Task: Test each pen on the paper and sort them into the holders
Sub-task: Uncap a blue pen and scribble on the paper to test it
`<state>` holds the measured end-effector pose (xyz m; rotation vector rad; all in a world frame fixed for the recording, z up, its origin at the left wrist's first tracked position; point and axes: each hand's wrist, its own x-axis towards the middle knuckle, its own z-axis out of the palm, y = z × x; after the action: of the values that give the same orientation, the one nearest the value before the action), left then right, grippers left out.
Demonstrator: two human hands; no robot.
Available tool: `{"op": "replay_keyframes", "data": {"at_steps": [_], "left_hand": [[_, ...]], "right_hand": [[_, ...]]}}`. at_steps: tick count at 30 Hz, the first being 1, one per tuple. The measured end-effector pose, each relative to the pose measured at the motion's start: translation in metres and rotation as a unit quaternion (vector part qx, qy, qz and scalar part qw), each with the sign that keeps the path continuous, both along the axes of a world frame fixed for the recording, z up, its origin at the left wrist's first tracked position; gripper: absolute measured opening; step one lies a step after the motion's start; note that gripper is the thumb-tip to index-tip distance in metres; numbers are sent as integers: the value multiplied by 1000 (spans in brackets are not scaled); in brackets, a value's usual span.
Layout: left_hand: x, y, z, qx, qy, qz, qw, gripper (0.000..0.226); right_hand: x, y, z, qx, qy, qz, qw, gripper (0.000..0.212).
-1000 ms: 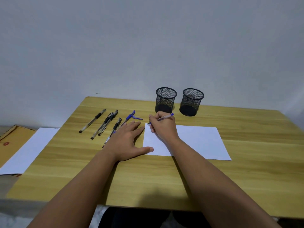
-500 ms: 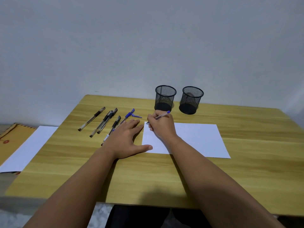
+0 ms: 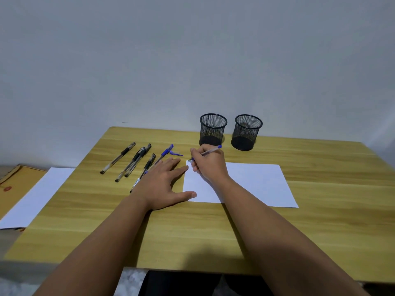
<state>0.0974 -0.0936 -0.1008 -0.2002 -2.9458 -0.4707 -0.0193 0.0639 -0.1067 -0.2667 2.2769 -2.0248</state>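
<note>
Blue pen (image 3: pixel 210 150) in right hand (image 3: pixel 208 165)

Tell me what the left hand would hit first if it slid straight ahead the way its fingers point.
The left hand lies flat, fingers aimed forward and rightward. First in line is probably the loose blue pen cap, though depth is unclear.

I count two black mesh holders (image 3: pixel 213 129) (image 3: pixel 248 132), six pens with the one I hold (image 3: pixel 210 150), one loose blue cap (image 3: pixel 176 154), and one paper sheet (image 3: pixel 256 184) before me.
</note>
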Motion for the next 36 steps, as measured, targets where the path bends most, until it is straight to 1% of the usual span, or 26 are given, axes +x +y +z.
{"op": "replay_keyframes", "data": {"at_steps": [3, 5, 7, 9, 10, 14, 22, 25, 31, 34, 36], "left_hand": [[0, -1, -1, 2, 1, 3, 1000, 101], [0, -1, -2, 1, 1, 4, 1000, 100], [0, -1, -2, 3, 0, 2, 1000, 99], [0, -1, -1, 7, 0, 1, 1000, 96], [0, -2, -2, 9, 0, 0, 1000, 95], [-2, -3, -5, 13, 11, -1, 1000, 91], [-2, -3, -6, 7, 16, -6, 1000, 92], [-3, -4, -6, 4, 12, -6, 1000, 92], [-2, -2, -5, 14, 16, -3, 1000, 91], [-1, -2, -4, 10, 12, -2, 1000, 92], [-1, -2, -4, 11, 9, -3, 1000, 92]], "right_hand": [[-5, 3, 14, -68, -53, 25, 996, 32], [-7, 3, 18, -73, -33, 43, 996, 32], [-5, 2, 14, -69, -2, 47, 997, 39], [-4, -1, 5, -61, 5, 38, 997, 47], [-3, -2, 1, -55, 9, 30, 998, 47], [-4, 0, -6, -34, 26, 17, 999, 43], [-5, -1, -7, 21, 49, 23, 998, 40], [-4, -1, -7, 58, 67, 20, 996, 37], [-3, 0, -5, 48, 64, 7, 997, 37], [-2, 0, -6, 73, 75, 9, 994, 37], [-2, 0, -5, 63, 68, -1, 996, 37]]}}
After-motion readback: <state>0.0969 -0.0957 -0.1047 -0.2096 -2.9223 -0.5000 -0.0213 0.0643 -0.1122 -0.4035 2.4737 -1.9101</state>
